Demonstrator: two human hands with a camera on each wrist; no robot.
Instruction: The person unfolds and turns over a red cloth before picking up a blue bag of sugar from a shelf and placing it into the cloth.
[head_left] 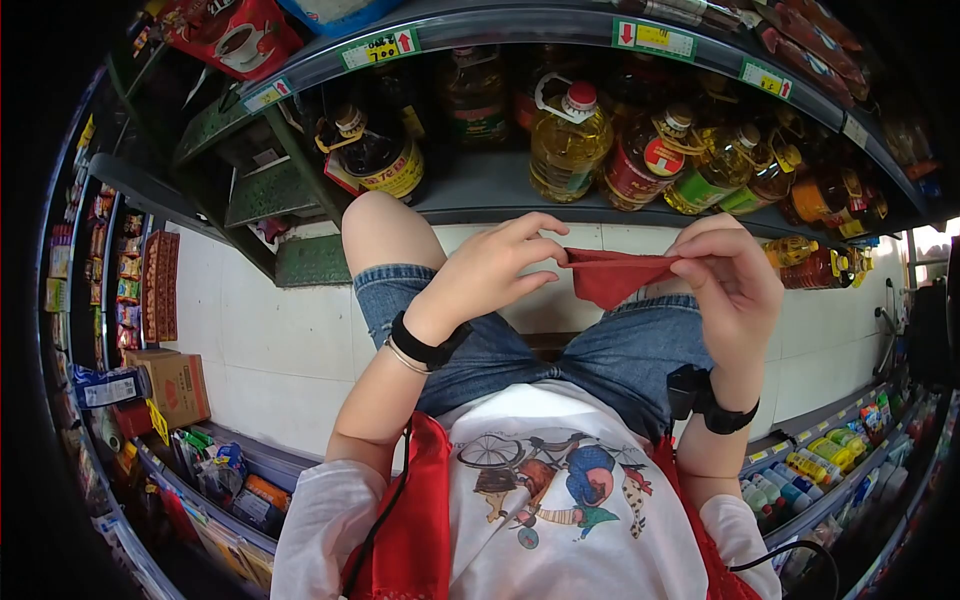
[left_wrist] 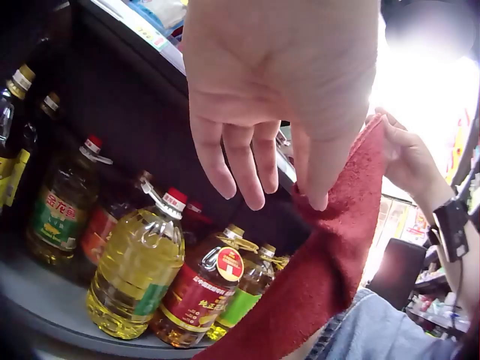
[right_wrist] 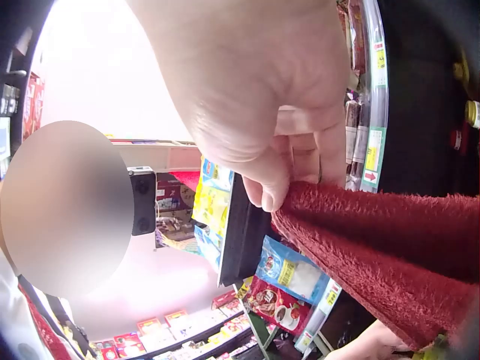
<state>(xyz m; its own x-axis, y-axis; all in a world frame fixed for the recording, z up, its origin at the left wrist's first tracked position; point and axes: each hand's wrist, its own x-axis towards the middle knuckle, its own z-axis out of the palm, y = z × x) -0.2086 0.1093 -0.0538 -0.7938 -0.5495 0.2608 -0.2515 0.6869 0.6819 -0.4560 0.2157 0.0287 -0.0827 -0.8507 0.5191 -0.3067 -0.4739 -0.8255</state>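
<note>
A red cloth (head_left: 618, 277) with a fuzzy towel surface hangs between my two hands above the lap. My left hand (head_left: 508, 262) pinches one corner between thumb and forefinger, its other fingers held loosely apart. At the opposite corner my right hand (head_left: 732, 285) grips the cloth with thumb and fingers. In the left wrist view the red cloth (left_wrist: 330, 259) drapes down from the left fingertips, and in the right wrist view the red cloth (right_wrist: 375, 247) stretches away in folds from the right thumb.
Ahead, a low shelf (head_left: 470, 185) holds several oil bottles, among them a red-capped bottle (head_left: 570, 145) and a dark bottle (head_left: 375, 155). A green step stand (head_left: 270, 190) is at the left. Behind are a cardboard box (head_left: 178, 385) and goods racks on both sides.
</note>
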